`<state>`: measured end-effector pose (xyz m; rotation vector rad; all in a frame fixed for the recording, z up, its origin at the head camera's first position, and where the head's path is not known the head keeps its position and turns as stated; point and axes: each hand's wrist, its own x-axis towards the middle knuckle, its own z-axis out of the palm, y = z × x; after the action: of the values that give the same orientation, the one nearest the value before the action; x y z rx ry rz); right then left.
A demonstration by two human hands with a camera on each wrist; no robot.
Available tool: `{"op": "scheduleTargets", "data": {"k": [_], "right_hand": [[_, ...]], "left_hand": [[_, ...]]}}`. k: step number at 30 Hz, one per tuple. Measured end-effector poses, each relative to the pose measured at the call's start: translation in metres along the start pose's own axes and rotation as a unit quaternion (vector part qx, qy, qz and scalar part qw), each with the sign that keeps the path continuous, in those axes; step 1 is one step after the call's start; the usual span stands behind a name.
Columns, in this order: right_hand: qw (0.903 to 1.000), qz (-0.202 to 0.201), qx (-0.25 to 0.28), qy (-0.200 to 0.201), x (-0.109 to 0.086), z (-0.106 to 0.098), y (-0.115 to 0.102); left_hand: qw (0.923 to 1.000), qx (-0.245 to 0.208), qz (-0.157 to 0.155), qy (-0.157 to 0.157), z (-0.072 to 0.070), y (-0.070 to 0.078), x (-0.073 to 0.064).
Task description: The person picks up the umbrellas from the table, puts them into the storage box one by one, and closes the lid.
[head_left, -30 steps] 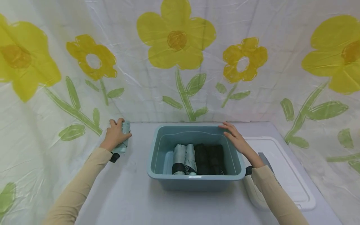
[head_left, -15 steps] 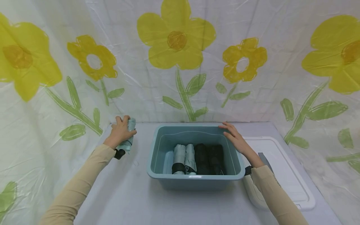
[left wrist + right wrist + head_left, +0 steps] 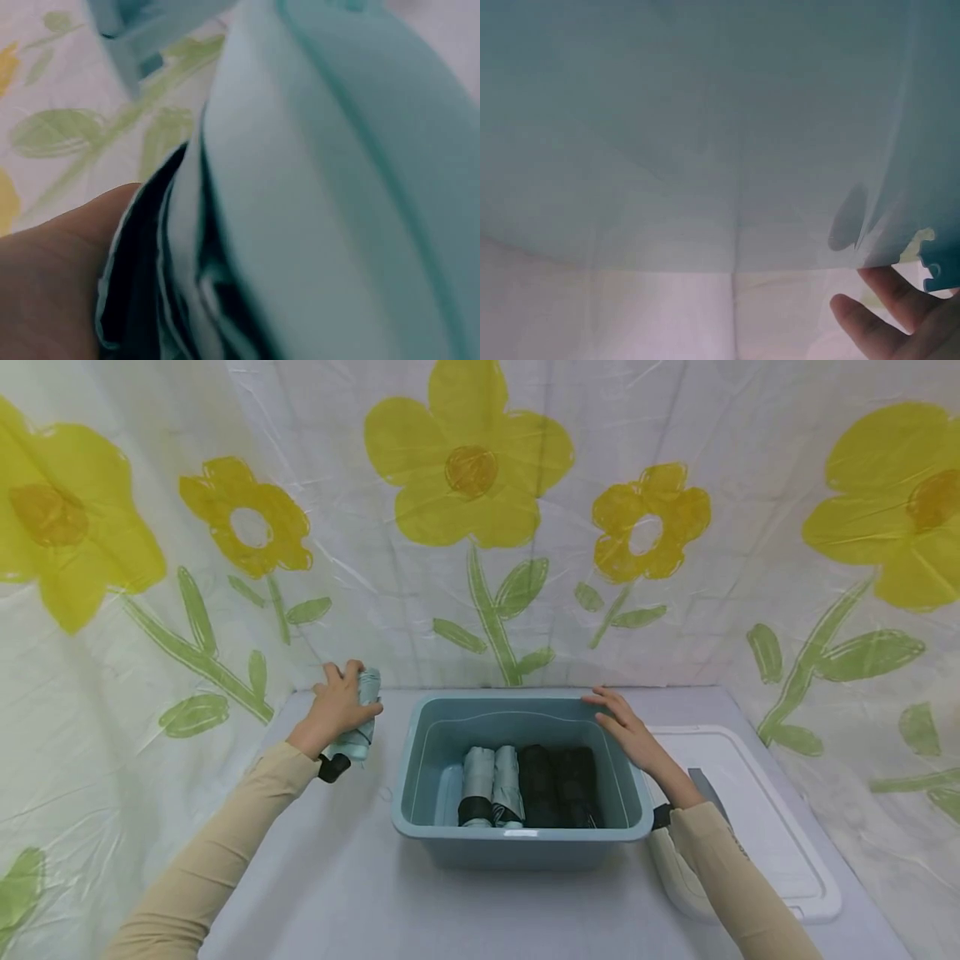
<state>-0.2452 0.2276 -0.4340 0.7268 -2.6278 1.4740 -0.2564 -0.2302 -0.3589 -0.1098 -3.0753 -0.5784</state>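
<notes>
Over the left part of the table, my left hand (image 3: 341, 706) grips a light mint folded umbrella (image 3: 368, 687), partly hidden behind the hand. Its smooth mint surface (image 3: 322, 195) and dark-edged fabric fill the left wrist view. A blue-grey plastic bin (image 3: 525, 833) stands in the middle. Inside lie two light-blue folded umbrellas (image 3: 478, 772) side by side, with black ones (image 3: 537, 781) to their right. My right hand (image 3: 633, 739) rests at the bin's right rim, fingers fairly straight. In the right wrist view its fingers (image 3: 866, 326) are by the bin's wall (image 3: 667, 150).
A white lid (image 3: 780, 843) lies on the table right of the bin, partly under the right forearm. A pale cloth covers the table (image 3: 525, 918). Behind it hangs a curtain (image 3: 345, 585) printed with yellow flowers.
My left hand has moved right and slightly up, carrying the mint umbrella toward the bin. The right hand and the bin have stayed in place.
</notes>
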Motion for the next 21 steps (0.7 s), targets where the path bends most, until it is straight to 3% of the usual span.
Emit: {"op": "scheduleTargets", "data": {"k": [11,18,21], "right_hand": [[0.9999,0.014,0.006,-0.007,0.001,-0.001,0.0],[0.9997,0.02,0.007,-0.013,-0.005,-0.002,-0.034],[0.9997,0.019,0.006,-0.014,-0.006,-0.002,-0.038]], "left_hand": [[0.9995,0.0,0.023,-0.021,-0.011,0.035,-0.008],[0.9989,-0.012,0.037,-0.027,-0.013,0.053,-0.014],[0.9983,-0.019,0.043,-0.034,-0.013,0.06,-0.016]]}}
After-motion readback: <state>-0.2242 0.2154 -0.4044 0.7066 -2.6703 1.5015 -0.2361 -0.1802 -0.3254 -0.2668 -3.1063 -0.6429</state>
